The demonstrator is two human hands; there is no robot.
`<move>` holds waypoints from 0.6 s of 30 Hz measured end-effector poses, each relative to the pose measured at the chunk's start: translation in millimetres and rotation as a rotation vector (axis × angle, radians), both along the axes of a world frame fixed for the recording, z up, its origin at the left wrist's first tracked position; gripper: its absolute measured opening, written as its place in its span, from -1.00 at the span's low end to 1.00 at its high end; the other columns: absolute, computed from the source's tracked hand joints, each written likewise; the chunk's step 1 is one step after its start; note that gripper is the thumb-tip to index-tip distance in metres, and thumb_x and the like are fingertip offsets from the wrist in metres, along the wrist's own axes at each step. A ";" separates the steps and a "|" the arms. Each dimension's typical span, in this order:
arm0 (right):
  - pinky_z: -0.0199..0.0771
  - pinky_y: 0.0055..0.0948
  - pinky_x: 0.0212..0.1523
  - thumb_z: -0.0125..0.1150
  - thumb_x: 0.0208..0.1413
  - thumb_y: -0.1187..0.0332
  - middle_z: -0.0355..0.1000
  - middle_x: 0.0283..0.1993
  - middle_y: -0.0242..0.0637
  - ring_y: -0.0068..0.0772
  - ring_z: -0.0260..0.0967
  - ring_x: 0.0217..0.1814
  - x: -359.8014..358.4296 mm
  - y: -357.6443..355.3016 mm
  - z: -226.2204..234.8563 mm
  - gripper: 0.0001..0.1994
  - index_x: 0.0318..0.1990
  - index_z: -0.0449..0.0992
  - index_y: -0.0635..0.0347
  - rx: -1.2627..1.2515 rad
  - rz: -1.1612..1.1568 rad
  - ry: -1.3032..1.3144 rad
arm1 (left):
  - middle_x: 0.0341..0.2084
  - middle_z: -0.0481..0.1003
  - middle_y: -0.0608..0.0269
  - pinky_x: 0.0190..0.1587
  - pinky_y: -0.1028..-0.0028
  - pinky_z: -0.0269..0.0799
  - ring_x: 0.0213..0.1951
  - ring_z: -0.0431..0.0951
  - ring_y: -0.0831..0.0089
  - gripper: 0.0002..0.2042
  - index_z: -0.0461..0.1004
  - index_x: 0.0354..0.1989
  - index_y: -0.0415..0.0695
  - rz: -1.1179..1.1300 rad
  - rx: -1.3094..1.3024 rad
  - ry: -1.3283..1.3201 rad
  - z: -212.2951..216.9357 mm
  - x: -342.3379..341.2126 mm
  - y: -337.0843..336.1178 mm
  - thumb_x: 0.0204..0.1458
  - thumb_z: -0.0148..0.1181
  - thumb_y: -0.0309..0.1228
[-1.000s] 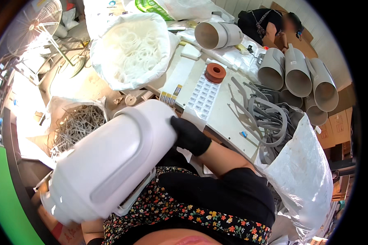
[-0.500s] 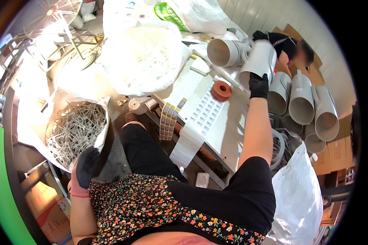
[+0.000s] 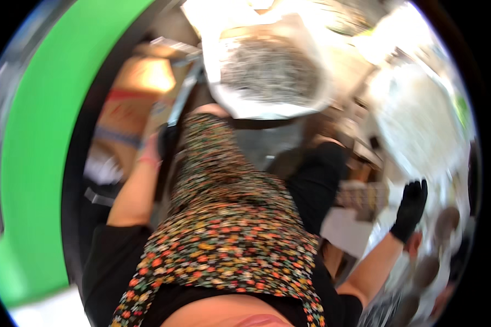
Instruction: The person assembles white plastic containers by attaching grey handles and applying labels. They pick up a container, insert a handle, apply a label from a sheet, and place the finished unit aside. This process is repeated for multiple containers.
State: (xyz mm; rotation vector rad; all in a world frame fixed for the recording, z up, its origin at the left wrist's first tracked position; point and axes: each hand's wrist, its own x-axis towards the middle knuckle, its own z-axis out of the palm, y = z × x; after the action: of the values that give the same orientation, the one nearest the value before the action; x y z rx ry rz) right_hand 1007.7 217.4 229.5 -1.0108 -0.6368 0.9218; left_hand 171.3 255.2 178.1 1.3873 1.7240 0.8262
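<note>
Right hand (image 3: 410, 210): fingers extended, holding nothing. Left hand (image 3: 167, 140): blurred; we cannot tell grip. White sack (image 3: 402, 162): just beyond right hand; we judge it soft, yielding; grasp at rim.

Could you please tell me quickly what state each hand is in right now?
Left hand: cannot be told; it is dark and blurred.
Right hand: open, with nothing visible in it.

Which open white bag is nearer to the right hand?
The bag with pale contents, at picture right: the right hand is just below its edge. The other bag, holding grey pieces, sits farther, top centre.
</note>
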 end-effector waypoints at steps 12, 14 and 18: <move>0.42 -0.42 -0.12 0.07 0.26 0.27 0.42 -0.17 -0.31 -0.43 0.38 -0.14 -388.2 33.9 -58.1 -0.72 0.04 0.40 0.21 -0.541 0.854 0.361 | -0.23 0.49 0.10 -0.25 0.42 0.32 -0.27 0.44 0.36 -0.64 0.43 -0.06 -0.15 0.883 -0.279 -0.490 -141.9 -108.2 -166.5 0.09 0.11 -0.16; 0.42 -0.41 -0.16 0.09 0.24 0.27 0.42 -0.25 -0.32 -0.41 0.39 -0.20 -390.4 32.0 -88.9 -0.77 -0.03 0.41 0.17 -0.661 0.949 0.321 | -0.07 0.46 -0.01 -0.07 0.32 0.34 -0.09 0.44 0.25 -0.46 0.36 0.10 -0.22 0.837 -0.237 -0.127 -143.0 -119.2 -174.3 0.01 0.20 -0.13; 0.37 -0.47 -0.26 0.08 0.25 0.26 0.39 -0.24 -0.30 -0.44 0.33 -0.28 -352.5 19.6 -127.8 -0.73 0.01 0.40 0.19 -0.710 0.949 0.417 | 0.23 0.19 -0.16 0.26 0.15 0.15 0.26 0.18 -0.09 -0.26 0.20 0.31 -0.06 1.143 -0.322 0.568 -104.1 -118.5 -170.6 -0.05 0.18 0.02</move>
State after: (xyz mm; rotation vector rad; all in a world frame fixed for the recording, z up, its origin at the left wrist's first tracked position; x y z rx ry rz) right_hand 655.2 237.0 101.6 -1.0663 -0.4136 2.2410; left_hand 52.8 84.6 74.1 0.3078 2.9909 0.6574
